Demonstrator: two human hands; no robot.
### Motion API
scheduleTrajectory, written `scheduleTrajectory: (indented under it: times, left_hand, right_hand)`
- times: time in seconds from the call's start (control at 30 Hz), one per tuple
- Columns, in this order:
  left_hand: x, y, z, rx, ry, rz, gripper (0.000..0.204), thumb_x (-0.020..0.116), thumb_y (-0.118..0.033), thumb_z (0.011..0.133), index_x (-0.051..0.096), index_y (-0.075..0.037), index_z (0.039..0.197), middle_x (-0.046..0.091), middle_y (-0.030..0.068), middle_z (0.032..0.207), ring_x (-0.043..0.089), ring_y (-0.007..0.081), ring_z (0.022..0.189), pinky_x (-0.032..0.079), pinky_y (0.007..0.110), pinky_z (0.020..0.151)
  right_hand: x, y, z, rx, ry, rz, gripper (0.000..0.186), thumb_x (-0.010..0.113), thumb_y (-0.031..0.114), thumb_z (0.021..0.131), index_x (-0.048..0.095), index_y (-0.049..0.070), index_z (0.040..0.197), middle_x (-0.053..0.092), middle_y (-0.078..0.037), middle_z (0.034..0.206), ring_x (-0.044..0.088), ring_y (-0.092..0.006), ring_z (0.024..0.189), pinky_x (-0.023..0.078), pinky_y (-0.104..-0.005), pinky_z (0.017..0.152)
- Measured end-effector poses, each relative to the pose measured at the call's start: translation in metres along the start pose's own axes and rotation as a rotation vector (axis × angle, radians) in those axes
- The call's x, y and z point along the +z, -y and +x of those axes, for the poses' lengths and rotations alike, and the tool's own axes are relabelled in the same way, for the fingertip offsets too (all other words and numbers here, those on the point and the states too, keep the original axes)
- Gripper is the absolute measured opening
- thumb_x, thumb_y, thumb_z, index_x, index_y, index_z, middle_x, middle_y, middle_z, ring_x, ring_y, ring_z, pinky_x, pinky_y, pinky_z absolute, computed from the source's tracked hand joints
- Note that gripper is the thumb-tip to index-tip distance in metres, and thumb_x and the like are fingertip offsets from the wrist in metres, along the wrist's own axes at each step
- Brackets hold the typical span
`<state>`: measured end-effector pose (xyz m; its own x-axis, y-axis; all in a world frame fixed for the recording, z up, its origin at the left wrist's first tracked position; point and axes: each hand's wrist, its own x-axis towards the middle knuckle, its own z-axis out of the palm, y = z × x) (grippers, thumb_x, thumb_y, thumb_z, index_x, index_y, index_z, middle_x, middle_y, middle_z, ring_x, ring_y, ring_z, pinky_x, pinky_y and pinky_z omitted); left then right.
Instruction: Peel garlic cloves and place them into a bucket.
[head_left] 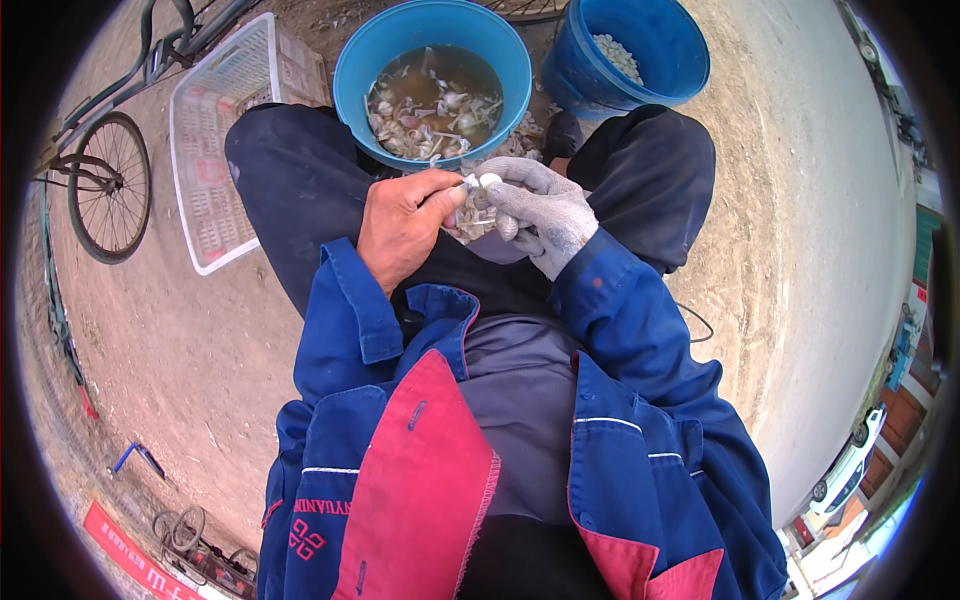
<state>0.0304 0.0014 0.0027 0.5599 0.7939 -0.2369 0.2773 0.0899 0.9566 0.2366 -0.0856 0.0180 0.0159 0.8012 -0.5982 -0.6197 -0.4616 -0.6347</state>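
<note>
Just past my lap, both hands meet fingertip to fingertip. My right hand [548,212], in a grey-white work glove, pinches a smooth white garlic clove [489,181] between thumb and forefinger. Bare and closed, my left hand [405,228] grips a small pale piece of garlic [470,182] right beside that clove; whether the two are joined I cannot tell. Papery garlic skins [476,215] show between and below the hands. Beyond them stands a round blue basin [346,85] of brownish water, with garlic and loose skins floating in it.
A deep blue bucket [568,72] at the far right contains many white cloves [618,58]. Left of my knee lies a white plastic crate [200,225]. A bicycle wheel [112,187] stands farther left. Skins litter the ground by the basin, near a dark shoe [563,135].
</note>
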Motion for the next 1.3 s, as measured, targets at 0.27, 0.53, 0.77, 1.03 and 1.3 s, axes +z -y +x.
scheduleTrajectory:
  times: [0.27,0.53,0.77,1.03,1.3]
  left_hand:
    - [-0.002,0.0,0.003,0.021,-0.04,0.027,0.021,0.074,-0.011,0.103,0.084,0.003,0.115,0.077,0.0072,0.081,0.072,0.012,0.074,0.057,0.031,0.069]
    - [-0.003,-0.003,0.002,-0.01,-0.025,-0.019,0.021,0.074,-0.009,0.104,0.084,0.004,0.115,0.078,0.007,0.082,0.072,0.0113,0.074,0.057,0.03,0.069]
    - [0.0,-0.014,-0.002,-0.049,0.004,-0.008,0.02,0.073,-0.008,0.104,0.084,0.004,0.115,0.078,0.0067,0.083,0.072,0.011,0.076,0.057,0.029,0.07]
    - [-0.002,-0.033,-0.014,-0.027,0.036,-0.102,0.021,0.073,-0.006,0.106,0.084,0.003,0.122,0.077,0.0034,0.085,0.067,0.0087,0.076,0.05,0.026,0.067]
    - [-0.014,-0.045,-0.02,-0.112,0.158,-0.248,0.024,0.073,-0.01,0.107,0.083,0.002,0.125,0.077,0.0043,0.087,0.064,0.0079,0.075,0.047,0.025,0.066]
  right_hand:
    - [-0.009,-0.005,0.007,0.031,0.047,0.111,0.034,0.074,0.014,0.11,0.067,-0.003,0.139,0.076,-0.01,0.11,0.068,-0.007,0.073,0.04,-0.0212,0.051]
    - [-0.018,-0.011,0.014,0.029,0.069,0.122,0.041,0.075,0.023,0.11,0.065,-0.004,0.139,0.076,-0.011,0.11,0.068,-0.008,0.074,0.038,-0.0214,0.049]
    - [-0.021,-0.012,0.013,0.06,0.029,0.032,0.038,0.074,0.024,0.111,0.066,-0.002,0.138,0.075,-0.012,0.111,0.067,-0.0074,0.074,0.038,-0.0212,0.048]
    - [-0.029,-0.006,0.008,0.015,0.039,0.186,0.042,0.07,0.019,0.113,0.06,-0.003,0.147,0.073,-0.014,0.116,0.064,-0.0075,0.074,0.037,-0.0211,0.047]
    - [-0.04,-0.005,0.003,-0.004,0.062,0.189,0.043,0.069,0.02,0.114,0.059,-0.002,0.149,0.073,-0.013,0.113,0.063,-0.0073,0.074,0.036,-0.0209,0.049]
